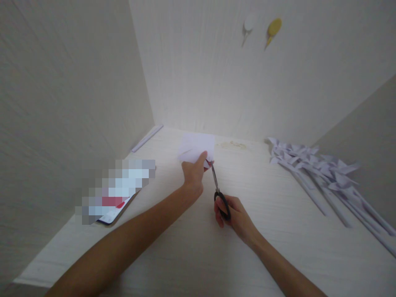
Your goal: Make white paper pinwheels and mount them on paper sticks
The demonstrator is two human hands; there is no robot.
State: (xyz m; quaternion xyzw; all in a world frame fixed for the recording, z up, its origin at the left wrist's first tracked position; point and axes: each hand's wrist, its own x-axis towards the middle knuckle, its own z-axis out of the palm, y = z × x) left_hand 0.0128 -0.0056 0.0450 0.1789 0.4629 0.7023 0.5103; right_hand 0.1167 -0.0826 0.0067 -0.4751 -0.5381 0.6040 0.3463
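The thin, flat white paper sheet (196,146) is in the person's left hand (194,175), pinched with the thumb on top and fingers curled under its near right corner, above the pale wood-grain worktop (173,255). At that corner are the tips of the metal scissors with black looped handles (217,188); the right hand (230,212) is wrapped around the handles, nearer the person than the sheet. Whether the blades are parted or closed on the paper is too small to tell.

Left of the sheet lie a slim white rolled-paper stick (147,138) and, nearer the person, a partly blurred phone with a lit screen (108,214). Well to its right is a pile of folded white paper pinwheels on paper sticks (309,159).

The main danger, I judge, is a nicked fingertip: the left fingers sit right beside the blade tips, partly hidden under the paper. The sheet, gripped at one corner with its far side loose, could also bend or twist, pulling a cut crooked or tearing the edge.
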